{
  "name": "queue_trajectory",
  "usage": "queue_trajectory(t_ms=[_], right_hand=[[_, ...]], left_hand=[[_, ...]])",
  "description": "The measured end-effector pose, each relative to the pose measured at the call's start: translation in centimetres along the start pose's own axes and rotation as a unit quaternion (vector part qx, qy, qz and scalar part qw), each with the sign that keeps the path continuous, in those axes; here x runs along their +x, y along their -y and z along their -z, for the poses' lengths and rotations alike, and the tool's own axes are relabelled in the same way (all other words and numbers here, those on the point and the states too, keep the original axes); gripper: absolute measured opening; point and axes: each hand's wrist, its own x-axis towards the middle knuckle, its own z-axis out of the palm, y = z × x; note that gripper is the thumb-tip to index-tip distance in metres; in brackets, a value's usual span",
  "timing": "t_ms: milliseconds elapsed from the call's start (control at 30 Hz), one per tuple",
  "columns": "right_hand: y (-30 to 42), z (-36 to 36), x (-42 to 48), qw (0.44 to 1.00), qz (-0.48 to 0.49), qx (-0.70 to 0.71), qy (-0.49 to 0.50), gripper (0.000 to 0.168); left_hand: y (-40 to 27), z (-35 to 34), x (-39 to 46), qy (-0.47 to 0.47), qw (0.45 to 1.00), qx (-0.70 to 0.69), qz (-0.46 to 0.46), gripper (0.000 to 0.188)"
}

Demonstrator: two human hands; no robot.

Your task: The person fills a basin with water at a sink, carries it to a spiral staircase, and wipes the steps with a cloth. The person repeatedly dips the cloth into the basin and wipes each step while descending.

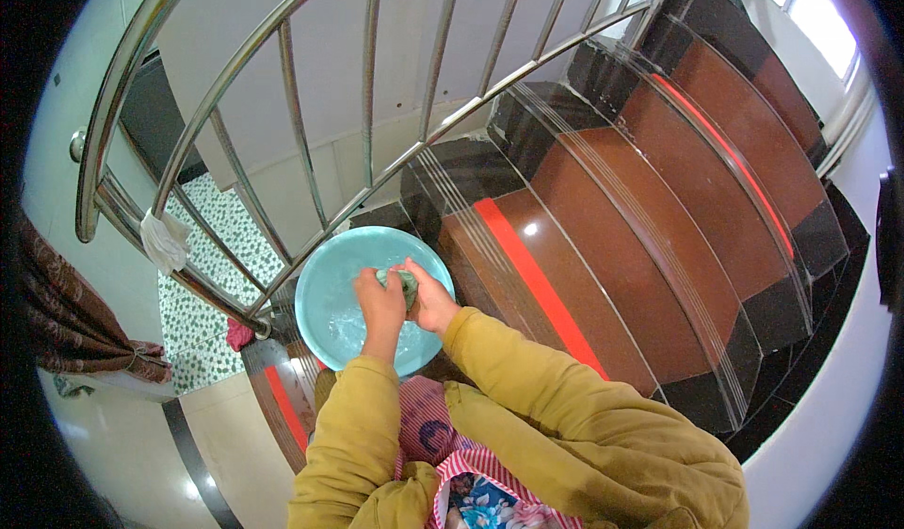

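A light blue plastic basin [321, 274] with water in it stands on a stair tread in front of me. Over it, my left hand [381, 301] and my right hand [432, 299] are closed together around a balled green cloth [408, 287]. Part of the cloth shows between the fingers and thumbs; the rest is hidden by the hands. Both hands are above the water, inside the basin's rim as seen from here.
Brown and black tiled stairs [593, 267] with red strips curve up to the right. A metal railing [452, 130] runs behind the basin, with a white cloth [164, 241] tied on it. A red cloth [239, 335] lies by the railing's foot; a brown curtain [85, 310] hangs left.
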Motion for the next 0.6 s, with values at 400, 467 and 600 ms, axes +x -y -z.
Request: queue_trajectory(t_ms=[400,467,600], right_hand=[[-2.7,-0.5,1.4,0.997,0.053,-0.053,0.016,0.031],[-2.7,-1.2,1.1,0.991,0.072,-0.104,-0.037,0.029],[-2.9,-2.6,0.7,0.989,0.086,-0.113,-0.038,0.026]], left_hand=[[0.2,-1.0,0.2,0.038,0.962,-0.196,0.186,0.059],[0.9,-0.2,1.2,0.084,0.973,-0.125,0.175,0.059],[1.3,0.5,1.8,0.099,0.978,-0.002,0.185,0.054]])
